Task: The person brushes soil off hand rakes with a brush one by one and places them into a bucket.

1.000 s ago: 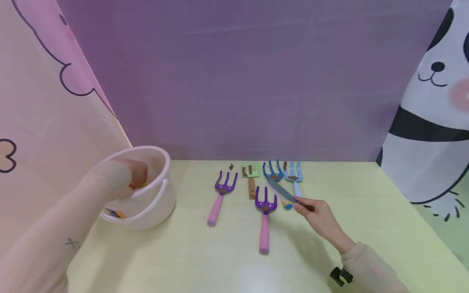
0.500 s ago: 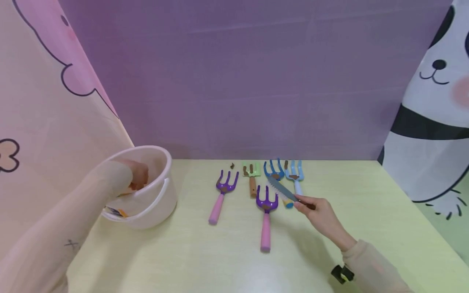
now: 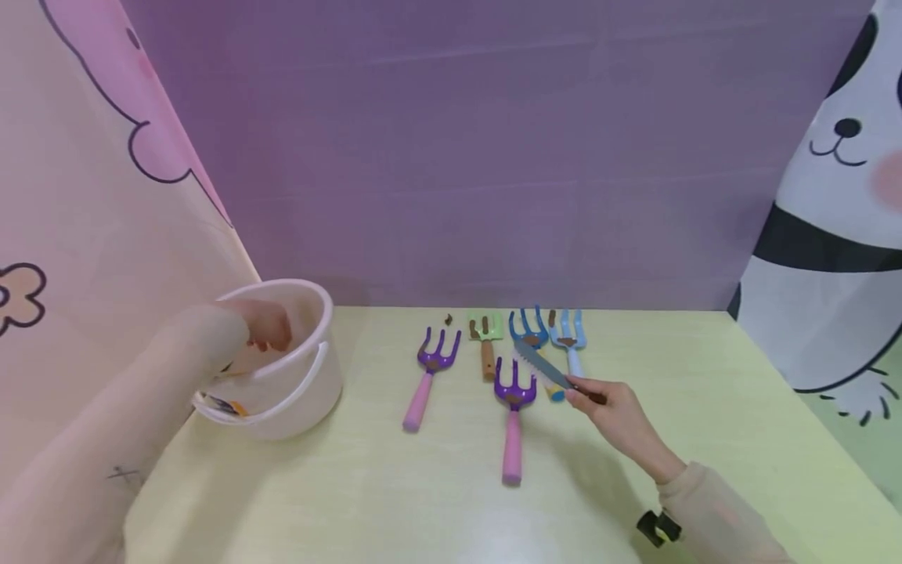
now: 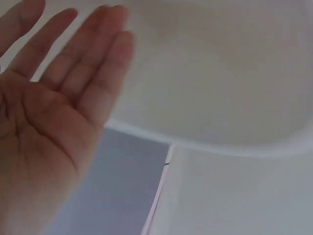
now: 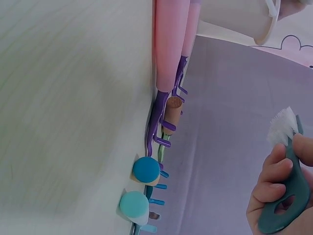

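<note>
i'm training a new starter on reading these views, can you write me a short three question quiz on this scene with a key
1. How many pink-handled forks lie on the table?
2. Where is the left hand?
a) on the table's right side
b) at the bucket's mouth
c) on a fork's handle
3. True or false: the right hand is not holding anything.

Key
1. Two.
2. b; it is at the mouth of the bucket.
3. False; the right hand grips a tool.
</note>
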### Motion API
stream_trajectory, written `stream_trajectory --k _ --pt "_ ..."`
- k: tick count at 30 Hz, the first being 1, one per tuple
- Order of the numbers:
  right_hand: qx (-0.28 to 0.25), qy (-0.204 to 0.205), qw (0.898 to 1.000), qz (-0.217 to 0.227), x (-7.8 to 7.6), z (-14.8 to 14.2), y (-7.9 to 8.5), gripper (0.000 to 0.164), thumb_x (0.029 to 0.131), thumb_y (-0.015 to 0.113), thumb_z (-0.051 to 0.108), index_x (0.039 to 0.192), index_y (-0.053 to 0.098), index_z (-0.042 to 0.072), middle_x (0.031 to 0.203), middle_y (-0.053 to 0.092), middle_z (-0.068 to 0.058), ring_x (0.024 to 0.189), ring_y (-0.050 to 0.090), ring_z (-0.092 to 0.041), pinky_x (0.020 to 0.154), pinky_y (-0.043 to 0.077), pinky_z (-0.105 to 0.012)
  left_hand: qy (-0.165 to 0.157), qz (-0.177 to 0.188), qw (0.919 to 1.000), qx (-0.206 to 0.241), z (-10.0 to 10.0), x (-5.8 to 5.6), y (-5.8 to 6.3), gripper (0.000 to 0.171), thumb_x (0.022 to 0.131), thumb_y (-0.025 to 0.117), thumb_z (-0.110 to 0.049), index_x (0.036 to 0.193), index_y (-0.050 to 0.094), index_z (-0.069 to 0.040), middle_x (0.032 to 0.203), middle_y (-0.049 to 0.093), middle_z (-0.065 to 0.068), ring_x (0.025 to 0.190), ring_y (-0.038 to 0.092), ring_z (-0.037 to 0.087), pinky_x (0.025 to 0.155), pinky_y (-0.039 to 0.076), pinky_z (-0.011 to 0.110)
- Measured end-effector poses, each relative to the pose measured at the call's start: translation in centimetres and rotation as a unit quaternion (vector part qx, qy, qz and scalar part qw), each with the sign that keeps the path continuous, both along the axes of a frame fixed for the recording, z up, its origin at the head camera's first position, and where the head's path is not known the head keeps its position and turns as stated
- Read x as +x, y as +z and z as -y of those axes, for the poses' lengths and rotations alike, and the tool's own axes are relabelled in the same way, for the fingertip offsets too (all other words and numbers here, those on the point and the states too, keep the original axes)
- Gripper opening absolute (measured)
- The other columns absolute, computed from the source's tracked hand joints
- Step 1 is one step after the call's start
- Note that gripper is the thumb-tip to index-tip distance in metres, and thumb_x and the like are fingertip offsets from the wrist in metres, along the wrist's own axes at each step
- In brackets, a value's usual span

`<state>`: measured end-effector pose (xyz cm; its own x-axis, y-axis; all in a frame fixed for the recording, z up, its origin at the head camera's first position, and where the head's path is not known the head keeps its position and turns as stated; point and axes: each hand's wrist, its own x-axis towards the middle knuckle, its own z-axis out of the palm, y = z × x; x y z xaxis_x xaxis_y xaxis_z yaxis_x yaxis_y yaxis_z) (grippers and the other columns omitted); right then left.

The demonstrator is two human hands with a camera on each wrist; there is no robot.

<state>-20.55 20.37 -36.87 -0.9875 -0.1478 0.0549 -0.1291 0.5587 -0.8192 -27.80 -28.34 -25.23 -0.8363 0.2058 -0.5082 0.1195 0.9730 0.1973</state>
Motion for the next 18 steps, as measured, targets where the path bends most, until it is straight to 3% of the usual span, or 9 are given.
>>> stream_trajectory --k 4,7,10,14,18 --pt "-0.001 -0.003 1.000 -0.002 0.1 -0.1 0.0 0.040 0.090 0.058 0.023 0.122 0.057 0.000 0.079 0.064 -0.007 0.054 0.035 -0.008 0.046 0.035 -0.022 -0.043 -0.021 0.9982 0.037 0.1 -0.6 2.3 0.044 0.088 0.051 -0.013 0.122 0.048 0.014 0.111 0.059 0.030 0.094 0.061 0.036 0.080 0.052 0.045" --pt "0.000 -0.001 1.000 -0.002 0.1 -0.1 0.1 0.041 0.090 0.058 0.025 0.122 0.057 0.000 0.077 0.062 -0.006 0.054 0.035 -0.008 0.046 0.034 -0.022 -0.066 -0.077 0.9940 0.039 -0.3 -0.1 4.2 0.043 0.090 0.050 -0.014 0.121 0.048 0.016 0.109 0.061 0.029 0.096 0.061 0.036 0.085 0.049 0.049" --pt "0.004 0.001 1.000 -0.001 0.1 -0.2 0.3 0.042 0.090 0.058 0.027 0.123 0.056 0.000 0.071 0.057 -0.003 0.053 0.033 -0.008 0.045 0.033 -0.022 -0.078 -0.154 0.9845 0.028 -1.2 0.7 5.3 0.041 0.088 0.054 -0.015 0.118 0.053 0.012 0.106 0.063 0.026 0.096 0.061 0.037 0.086 0.047 0.052" --pt "0.011 0.005 1.000 -0.001 0.1 -0.3 0.3 0.044 0.090 0.058 0.028 0.124 0.055 0.001 0.065 0.050 0.000 0.052 0.031 -0.008 0.044 0.031 -0.023 -0.069 -0.242 0.9675 0.022 -3.1 2.4 5.5 0.036 0.087 0.056 -0.019 0.115 0.060 0.004 0.104 0.065 0.022 0.097 0.060 0.038 0.084 0.048 0.052" --pt "0.015 0.011 1.000 -0.003 0.0 -0.3 0.2 0.044 0.090 0.057 0.028 0.124 0.055 0.001 0.065 0.050 -0.001 0.052 0.032 -0.008 0.045 0.031 -0.023 -0.046 -0.276 0.9590 0.046 -5.5 5.3 4.5 0.034 0.090 0.052 -0.026 0.115 0.062 -0.004 0.107 0.067 0.014 0.098 0.062 0.032 0.085 0.048 0.049"
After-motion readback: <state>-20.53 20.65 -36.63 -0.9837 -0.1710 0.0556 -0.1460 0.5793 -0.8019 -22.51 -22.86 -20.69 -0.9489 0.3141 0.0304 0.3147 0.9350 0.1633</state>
